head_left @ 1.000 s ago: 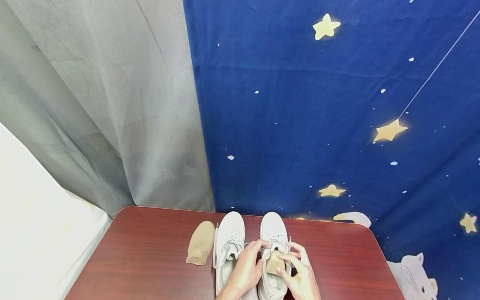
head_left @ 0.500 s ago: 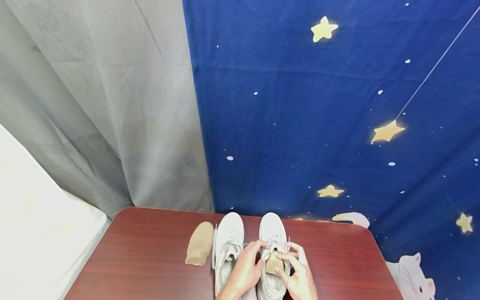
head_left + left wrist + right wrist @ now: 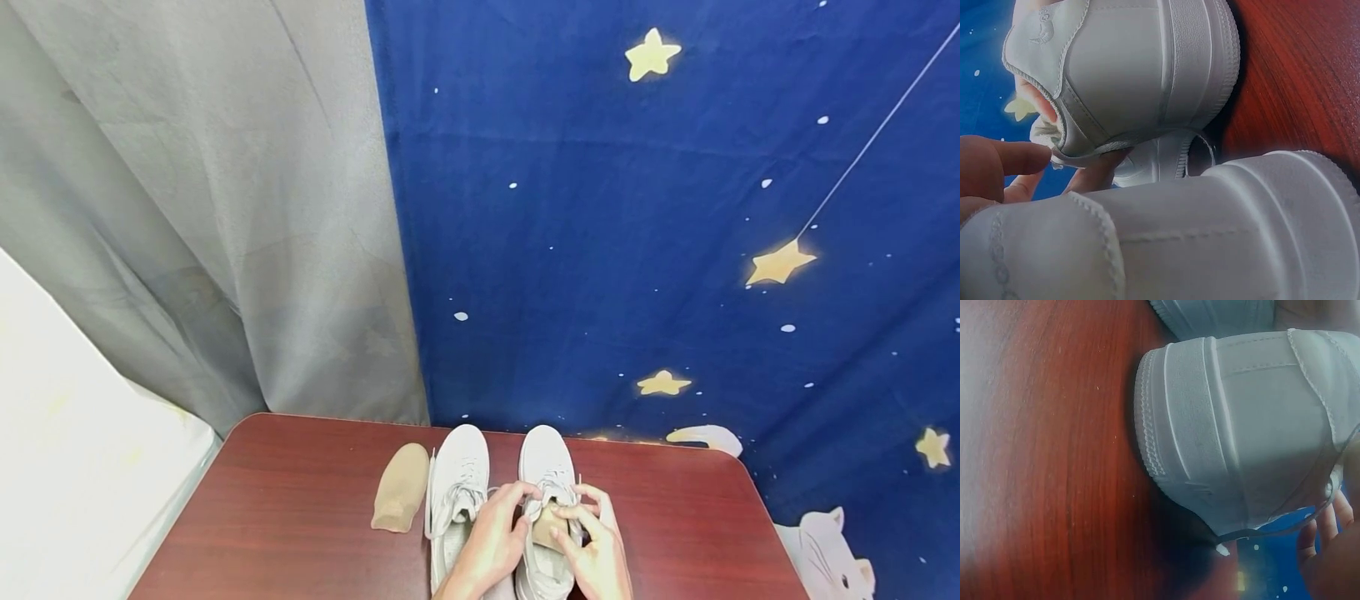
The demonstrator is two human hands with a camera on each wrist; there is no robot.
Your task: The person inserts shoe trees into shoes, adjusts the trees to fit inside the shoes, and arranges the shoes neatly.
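White sneaker [image 3: 545,450] contains a beige insole [image 3: 542,532], pinched by the right hand [image 3: 600,550]; the left hand [image 3: 491,537] grips the sneaker's opening. Second insole [image 3: 401,487] lies beside the other sneaker [image 3: 461,458] on the tabletop [image 3: 300,500].

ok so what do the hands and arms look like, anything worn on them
The left hand and right hand are bare: no gloves or rings visible. No sleeve or marking shows on the left wrist before the frame cuts off.
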